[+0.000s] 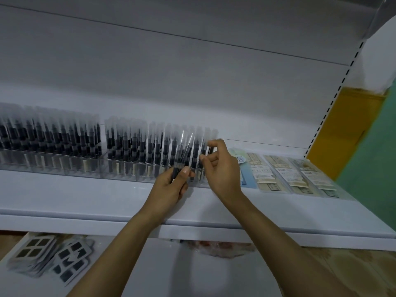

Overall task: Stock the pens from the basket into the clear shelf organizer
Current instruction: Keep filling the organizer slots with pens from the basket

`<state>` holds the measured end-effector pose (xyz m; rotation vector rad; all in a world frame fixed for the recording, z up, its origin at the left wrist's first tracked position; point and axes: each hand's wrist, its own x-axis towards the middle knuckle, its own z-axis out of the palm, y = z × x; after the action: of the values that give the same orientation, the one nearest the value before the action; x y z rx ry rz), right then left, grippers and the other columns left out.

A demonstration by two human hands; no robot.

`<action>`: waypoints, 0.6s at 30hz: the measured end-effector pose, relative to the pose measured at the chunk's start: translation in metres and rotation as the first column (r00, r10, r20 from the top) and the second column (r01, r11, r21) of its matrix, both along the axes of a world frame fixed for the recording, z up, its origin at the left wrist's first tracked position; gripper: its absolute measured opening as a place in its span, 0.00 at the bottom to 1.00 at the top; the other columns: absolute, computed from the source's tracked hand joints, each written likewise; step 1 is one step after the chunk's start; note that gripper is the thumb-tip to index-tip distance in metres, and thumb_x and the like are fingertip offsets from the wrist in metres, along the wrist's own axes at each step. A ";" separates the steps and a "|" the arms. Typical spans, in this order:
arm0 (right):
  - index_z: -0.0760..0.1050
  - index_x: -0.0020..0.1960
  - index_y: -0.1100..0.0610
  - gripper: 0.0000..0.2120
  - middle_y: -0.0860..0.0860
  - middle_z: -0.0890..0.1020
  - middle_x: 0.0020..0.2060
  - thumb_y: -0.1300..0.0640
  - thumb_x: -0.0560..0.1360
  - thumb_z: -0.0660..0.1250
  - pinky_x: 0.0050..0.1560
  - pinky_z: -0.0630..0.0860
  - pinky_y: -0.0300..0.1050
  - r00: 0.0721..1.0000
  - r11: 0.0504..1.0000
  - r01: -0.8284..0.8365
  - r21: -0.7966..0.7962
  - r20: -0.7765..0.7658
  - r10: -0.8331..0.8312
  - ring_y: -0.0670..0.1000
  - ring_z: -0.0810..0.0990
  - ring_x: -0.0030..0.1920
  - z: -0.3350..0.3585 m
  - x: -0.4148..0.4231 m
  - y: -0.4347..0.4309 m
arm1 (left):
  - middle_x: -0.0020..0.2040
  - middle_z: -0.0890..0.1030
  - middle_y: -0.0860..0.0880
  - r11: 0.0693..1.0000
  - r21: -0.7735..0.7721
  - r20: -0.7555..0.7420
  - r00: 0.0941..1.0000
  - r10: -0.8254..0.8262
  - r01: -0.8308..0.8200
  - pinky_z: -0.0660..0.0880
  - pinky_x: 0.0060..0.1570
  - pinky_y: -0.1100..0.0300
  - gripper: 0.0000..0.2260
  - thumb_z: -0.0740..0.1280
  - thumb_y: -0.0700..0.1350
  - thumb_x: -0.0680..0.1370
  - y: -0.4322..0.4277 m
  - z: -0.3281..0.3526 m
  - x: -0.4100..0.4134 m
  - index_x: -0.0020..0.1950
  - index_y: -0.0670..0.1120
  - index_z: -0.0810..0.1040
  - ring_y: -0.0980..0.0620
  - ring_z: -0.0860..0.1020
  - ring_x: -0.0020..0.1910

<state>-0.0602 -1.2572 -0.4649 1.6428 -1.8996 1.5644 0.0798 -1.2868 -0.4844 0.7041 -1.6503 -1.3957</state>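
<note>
The left hand [169, 185] is clamping a fanned bundle of pens [181, 166] that could be slipping loose, while the right hand [220, 168], curled, grasp unclear, is crowding the packed right end of the clear organizer [120, 172], risking toppling standing pens [150, 151].

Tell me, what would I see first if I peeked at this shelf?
First, the long row of black pens standing in the clear organizer along the white shelf. In the middle, the left hand grips a small bunch of pens, while the right hand hovers at the row's right end. Pale flat packets lie further right.
</note>
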 end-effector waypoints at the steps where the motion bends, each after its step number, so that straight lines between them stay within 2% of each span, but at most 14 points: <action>1: 0.73 0.58 0.58 0.11 0.42 0.76 0.31 0.58 0.77 0.68 0.39 0.80 0.53 1.000 1.000 -0.001 -0.003 0.019 0.001 0.49 0.80 0.35 -0.001 -0.001 0.000 | 0.28 0.68 0.50 1.000 -0.003 0.000 1.000 -0.001 0.001 0.64 0.25 0.69 0.16 0.57 0.54 0.79 0.000 0.000 0.000 0.48 0.44 0.79 0.60 0.65 0.24; 4: 0.75 0.57 0.57 0.11 0.44 0.78 0.35 0.57 0.75 0.70 0.40 0.80 0.45 0.995 1.000 -0.023 0.001 0.101 0.022 0.45 0.80 0.37 -0.002 -0.003 0.003 | 0.28 0.68 0.50 1.000 -0.011 0.001 1.000 -0.006 0.006 0.64 0.25 0.69 0.20 0.55 0.56 0.79 0.001 0.001 0.001 0.49 0.43 0.79 0.59 0.65 0.24; 6: 0.75 0.53 0.56 0.09 0.48 0.79 0.36 0.58 0.75 0.71 0.39 0.77 0.36 0.986 0.995 -0.035 -0.089 0.162 0.049 0.44 0.79 0.36 -0.003 -0.003 0.010 | 0.28 0.67 0.50 1.000 -0.010 -0.010 1.000 -0.017 0.017 0.63 0.25 0.68 0.21 0.54 0.57 0.79 0.001 0.001 0.002 0.50 0.42 0.78 0.59 0.65 0.24; 8: 0.76 0.49 0.55 0.04 0.49 0.79 0.34 0.60 0.75 0.70 0.36 0.74 0.33 0.969 0.981 -0.077 -0.178 0.219 0.115 0.47 0.77 0.35 -0.002 0.004 0.021 | 0.27 0.66 0.51 0.999 -0.009 -0.013 0.999 -0.044 0.044 0.63 0.24 0.68 0.21 0.54 0.57 0.79 0.001 0.002 0.002 0.49 0.42 0.78 0.59 0.64 0.24; 10: 0.78 0.47 0.53 0.02 0.48 0.81 0.36 0.59 0.76 0.69 0.37 0.74 0.33 0.920 0.972 -0.205 -0.119 0.315 0.232 0.44 0.78 0.36 0.001 0.014 0.028 | 0.25 0.64 0.53 0.995 -0.006 -0.016 0.995 -0.095 0.095 0.61 0.24 0.68 0.19 0.55 0.55 0.79 0.002 0.004 0.001 0.45 0.41 0.76 0.58 0.62 0.23; 13: 0.78 0.43 0.54 0.05 0.46 0.81 0.34 0.63 0.76 0.68 0.37 0.75 0.33 0.793 0.917 -0.391 -0.076 0.477 0.378 0.41 0.79 0.34 0.002 0.020 0.031 | 0.24 0.63 0.55 0.990 -0.017 0.017 0.990 -0.142 0.142 0.60 0.23 0.68 0.17 0.57 0.53 0.79 0.003 0.005 0.001 0.42 0.41 0.74 0.58 0.61 0.23; 15: 0.78 0.43 0.58 0.05 0.48 0.81 0.33 0.64 0.76 0.67 0.37 0.76 0.34 0.722 0.901 -0.425 -0.086 0.568 0.395 0.42 0.80 0.34 0.003 0.019 0.032 | 0.24 0.63 0.53 0.987 -0.017 0.028 0.987 -0.157 0.158 0.59 0.24 0.68 0.17 0.57 0.53 0.79 0.004 0.005 0.001 0.41 0.42 0.75 0.58 0.61 0.23; 18: 0.76 0.49 0.65 0.05 0.56 0.84 0.42 0.62 0.78 0.64 0.43 0.79 0.38 0.636 0.911 -0.386 -0.147 0.673 0.378 0.48 0.83 0.40 0.005 0.014 0.034 | 0.25 0.67 0.51 0.989 -0.007 0.027 0.989 -0.146 0.146 0.61 0.24 0.69 0.17 0.55 0.52 0.81 0.004 0.005 0.000 0.39 0.47 0.78 0.58 0.63 0.22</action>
<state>-0.0461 -1.2230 -0.4602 1.6851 -1.9051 2.6673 0.0797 -1.2832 -0.4795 0.6085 -1.7580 -1.4859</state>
